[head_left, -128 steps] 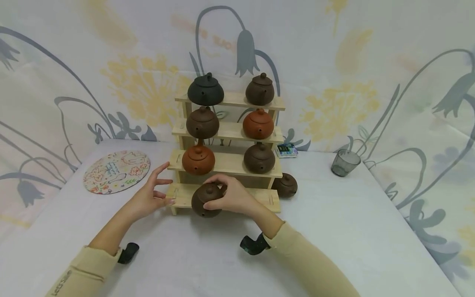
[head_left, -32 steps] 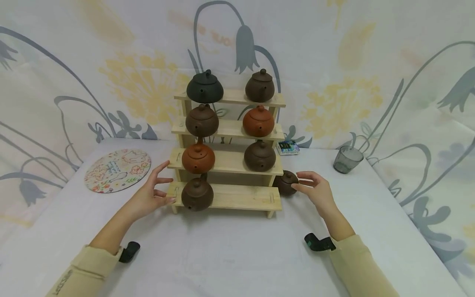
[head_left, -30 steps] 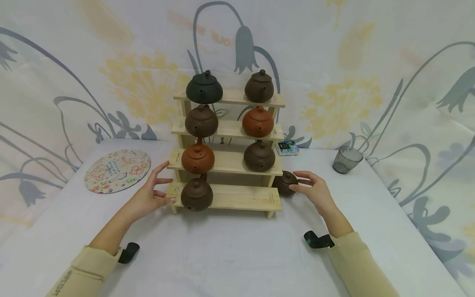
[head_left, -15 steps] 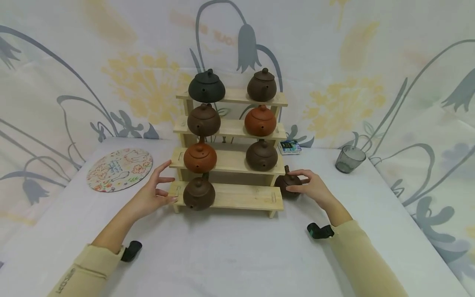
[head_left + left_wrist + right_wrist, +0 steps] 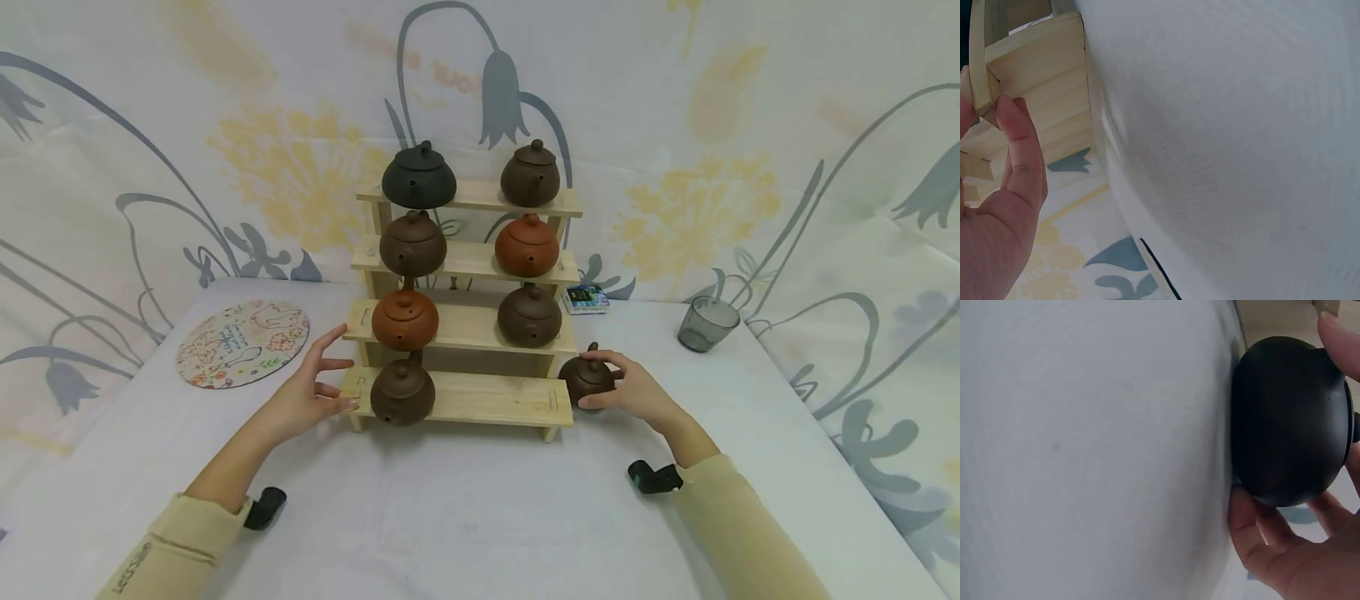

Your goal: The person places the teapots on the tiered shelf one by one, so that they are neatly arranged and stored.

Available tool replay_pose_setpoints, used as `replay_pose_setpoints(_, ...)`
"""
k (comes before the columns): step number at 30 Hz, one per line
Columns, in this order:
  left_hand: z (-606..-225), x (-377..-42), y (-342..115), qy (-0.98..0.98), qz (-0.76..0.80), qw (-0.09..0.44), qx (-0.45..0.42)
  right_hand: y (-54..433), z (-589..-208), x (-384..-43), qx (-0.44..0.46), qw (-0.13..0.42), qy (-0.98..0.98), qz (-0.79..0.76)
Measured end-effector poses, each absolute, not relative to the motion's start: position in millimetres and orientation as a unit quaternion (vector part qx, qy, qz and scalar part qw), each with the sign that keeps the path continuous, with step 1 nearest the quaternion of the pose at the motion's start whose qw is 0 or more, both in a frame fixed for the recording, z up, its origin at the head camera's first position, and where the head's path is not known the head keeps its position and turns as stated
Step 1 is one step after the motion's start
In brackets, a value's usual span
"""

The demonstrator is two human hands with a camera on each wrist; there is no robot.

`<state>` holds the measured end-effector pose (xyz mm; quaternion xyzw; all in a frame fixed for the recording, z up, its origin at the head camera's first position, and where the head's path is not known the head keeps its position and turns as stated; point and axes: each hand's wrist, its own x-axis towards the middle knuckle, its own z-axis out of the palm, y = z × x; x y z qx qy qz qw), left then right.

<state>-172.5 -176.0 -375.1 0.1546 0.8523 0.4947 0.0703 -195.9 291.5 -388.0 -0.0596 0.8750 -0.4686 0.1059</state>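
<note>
In the head view my right hand [image 5: 637,392] grips a small dark brown teapot [image 5: 587,383] beside the stand's lower right end. The right wrist view has this teapot [image 5: 1291,422] close against the white cloth, with the thumb on one side and fingers on the other. My left hand [image 5: 300,392] pinches the left end of the lowest step of a wooden tiered stand [image 5: 487,398]; its thumb and fingers straddle the board in the left wrist view. Another brown teapot [image 5: 402,392] sits at the left of that step.
Pairs of teapots fill the upper three steps, among them a black one [image 5: 418,179] and an orange one [image 5: 405,321]. A round patterned mat [image 5: 243,343] lies left, a small box [image 5: 587,298] behind the stand, and a grey glass [image 5: 707,323] at the right.
My right hand has let go of the teapot, now farther left on the lowest step, and moved right to take the other teapot, which has turned and come slightly forward. The left hand stays put.
</note>
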Motion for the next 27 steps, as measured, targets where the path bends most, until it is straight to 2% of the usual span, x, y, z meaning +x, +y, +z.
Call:
replay_pose_setpoints(10, -375, -173, -175, 0.853, 0.493, 0.069, 0.153, 301, -369, -181, -0.035, 0.096, 0.874, -0.476)
replay_pose_setpoints(17, -374, -171, -177, 0.854, 0.493, 0.071, 0.149, 293, -348, -158, -0.070, 0.097, 0.872, -0.475)
replay_pose_setpoints(27, -374, -172, -176, 0.850, 0.497, 0.068, 0.160, 272, -338, -134, -0.132, 0.101, 0.855, -0.492)
